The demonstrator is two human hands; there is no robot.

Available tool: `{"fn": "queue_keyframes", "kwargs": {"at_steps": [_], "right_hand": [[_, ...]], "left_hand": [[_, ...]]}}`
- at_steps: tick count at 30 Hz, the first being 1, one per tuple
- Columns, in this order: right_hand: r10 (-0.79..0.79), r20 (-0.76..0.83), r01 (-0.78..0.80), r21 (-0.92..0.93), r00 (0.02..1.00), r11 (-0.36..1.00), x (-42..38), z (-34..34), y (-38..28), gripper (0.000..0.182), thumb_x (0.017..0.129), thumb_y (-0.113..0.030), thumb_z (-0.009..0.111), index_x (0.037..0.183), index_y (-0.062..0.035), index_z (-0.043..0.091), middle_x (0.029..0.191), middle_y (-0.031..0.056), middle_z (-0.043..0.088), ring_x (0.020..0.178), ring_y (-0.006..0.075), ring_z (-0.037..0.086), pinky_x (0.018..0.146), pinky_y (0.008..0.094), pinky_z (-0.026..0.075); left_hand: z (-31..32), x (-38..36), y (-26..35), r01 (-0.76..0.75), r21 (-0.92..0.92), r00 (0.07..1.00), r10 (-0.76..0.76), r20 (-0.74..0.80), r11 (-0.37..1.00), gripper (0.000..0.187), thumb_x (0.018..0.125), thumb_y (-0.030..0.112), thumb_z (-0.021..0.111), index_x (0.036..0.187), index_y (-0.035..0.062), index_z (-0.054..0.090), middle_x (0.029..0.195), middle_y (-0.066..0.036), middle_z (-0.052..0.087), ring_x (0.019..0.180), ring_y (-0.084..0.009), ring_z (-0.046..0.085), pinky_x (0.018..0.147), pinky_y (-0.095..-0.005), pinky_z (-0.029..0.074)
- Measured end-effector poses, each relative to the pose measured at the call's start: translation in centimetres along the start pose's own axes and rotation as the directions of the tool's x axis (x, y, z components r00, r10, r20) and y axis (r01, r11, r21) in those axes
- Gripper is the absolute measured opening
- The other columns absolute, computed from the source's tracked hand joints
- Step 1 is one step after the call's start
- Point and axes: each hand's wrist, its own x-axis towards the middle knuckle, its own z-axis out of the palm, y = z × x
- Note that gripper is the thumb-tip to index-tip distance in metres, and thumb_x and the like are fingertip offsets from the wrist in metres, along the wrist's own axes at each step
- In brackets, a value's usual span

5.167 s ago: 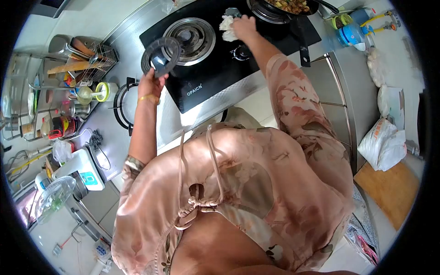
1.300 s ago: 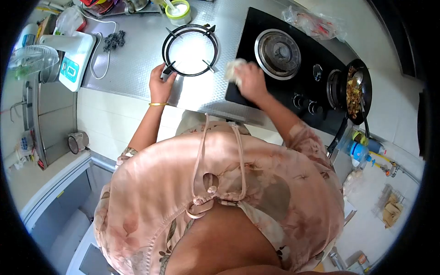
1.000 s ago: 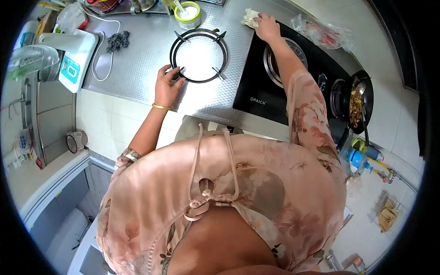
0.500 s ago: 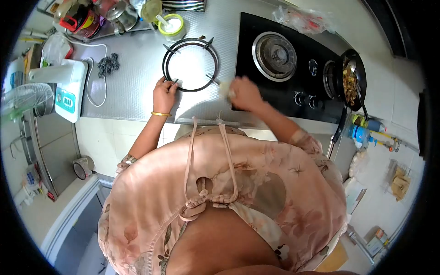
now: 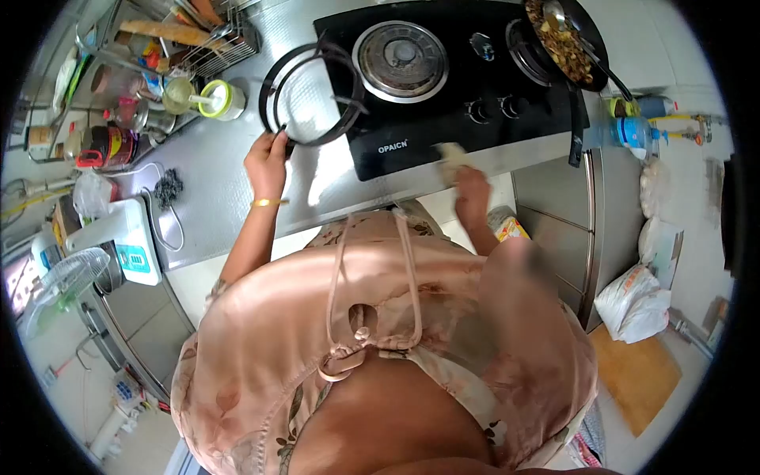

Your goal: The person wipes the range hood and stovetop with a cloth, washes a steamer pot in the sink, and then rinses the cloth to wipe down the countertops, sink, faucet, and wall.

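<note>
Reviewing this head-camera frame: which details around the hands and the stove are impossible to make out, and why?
- Right hand: motion-blurred at the counter edge; its grip on the pale cloth is unclear.
- Left hand: seen from the back, so its fingers on the black pan support ring are partly hidden.
- Frying pan: cut off by the top edge of the picture.
- Jar labels on the rack: too small to read.
- Floor near the counter: hidden by the person's own body.
</note>
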Motion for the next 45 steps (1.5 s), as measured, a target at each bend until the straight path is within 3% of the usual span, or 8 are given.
{"fn": "queue_keyframes", "kwargs": {"at_steps": [3,11,20,28,35,39,41,45], "right_hand": [[0.539,-0.152,-0.555,-0.346,0.829,0.756,-3.2,-2.8,4.6,0.032,0.067,0.002,0.053,0.098,-0.0038,0.055,0.107,0.0168,0.055,0.098,0.0364,0.05,0.081,0.0453,0.041],[0.025,0.156,-0.007,-0.113,0.987,0.994,1.5,-0.4,-3.7,0.044,0.07,0.0,0.051,0.112,-0.0133,0.057,0.118,0.009,0.051,0.106,0.0322,0.045,0.084,0.0444,0.037],[0.305,0.092,-0.279,-0.226,0.948,0.933,-0.4,-3.5,3.3,0.046,0.066,-0.003,0.057,0.111,-0.0135,0.057,0.117,0.0085,0.049,0.106,0.0334,0.044,0.083,0.0467,0.037],[-0.014,0.246,0.056,-0.166,0.969,0.985,0.9,1.3,0.8,0.047,0.063,-0.01,0.065,0.109,-0.013,0.057,0.117,0.0093,0.046,0.108,0.031,0.042,0.082,0.045,0.036],[-0.408,0.366,0.415,0.064,0.836,0.907,4.3,4.8,-2.8,0.04,0.066,-0.017,0.062,0.106,-0.0156,0.06,0.108,0.0054,0.05,0.099,0.0266,0.046,0.074,0.0396,0.039],[-0.348,0.776,0.233,0.262,0.526,0.937,12.2,4.5,-10.5,0.031,0.07,-0.014,0.06,0.101,-0.0092,0.061,0.096,0.0117,0.055,0.09,0.0291,0.053,0.075,0.0396,0.044],[-0.544,0.433,0.18,0.64,0.719,0.747,15.4,9.2,-11.0,0.028,0.072,-0.011,0.06,0.1,-0.0055,0.061,0.092,0.0146,0.058,0.088,0.0323,0.056,0.079,0.0397,0.045],[-0.201,0.232,0.08,0.444,0.952,0.892,29.9,12.0,-16.2,0.016,0.084,-0.017,0.056,0.092,-0.0039,0.06,0.088,0.0178,0.061,0.081,0.0332,0.059,0.073,0.0412,0.048]], "left_hand": [[5.3,3.8,1.6,-0.267,0.125,0.964,0.265,0.035,0.955,0.024,0.08,0.019,0.063,0.073,-0.0042,0.063,0.069,-0.019,0.059,0.063,-0.0329,0.057,0.06,-0.0378,0.044],[16.8,6.0,5.0,-0.499,0.193,0.865,0.501,0.042,0.845,0.022,0.079,0.018,0.062,0.078,-0.0039,0.066,0.086,-0.027,0.061,0.093,-0.0405,0.058,0.082,-0.0413,0.047],[19.4,5.4,3.4,-0.445,0.271,0.894,0.44,0.08,0.854,0.023,0.079,0.02,0.061,0.083,-0.0019,0.067,0.103,-0.029,0.058,0.095,-0.038,0.058,0.082,-0.0404,0.047],[19.3,5.2,3.0,-0.392,0.332,0.916,0.397,0.057,0.858,0.024,0.079,0.024,0.062,0.085,0.0019,0.069,0.108,-0.023,0.059,0.093,-0.0342,0.06,0.081,-0.0374,0.048],[17.9,5.0,3.0,-0.391,0.128,0.92,0.383,0.082,0.912,0.023,0.078,0.022,0.063,0.089,0.0027,0.069,0.107,-0.026,0.058,0.1,-0.036,0.056,0.088,-0.0376,0.044],[12.9,3.2,0.9,-0.342,0.066,0.939,0.344,-0.021,0.937,0.038,0.081,0.027,0.063,0.108,0.001,0.061,0.122,-0.025,0.05,0.109,-0.0381,0.051,0.093,-0.0393,0.041],[8.5,1.8,-1.4,-0.271,0.055,0.958,0.275,-0.083,0.961,0.034,0.081,0.023,0.063,0.105,0.0001,0.061,0.12,-0.024,0.051,0.109,-0.0373,0.051,0.094,-0.0394,0.04],[-0.2,-2.2,-6.9,-0.068,0.097,0.981,0.084,-0.175,0.993,0.03,0.084,0.019,0.06,0.106,-0.0017,0.06,0.122,-0.021,0.048,0.109,-0.0334,0.051,0.091,-0.0367,0.043]]}}
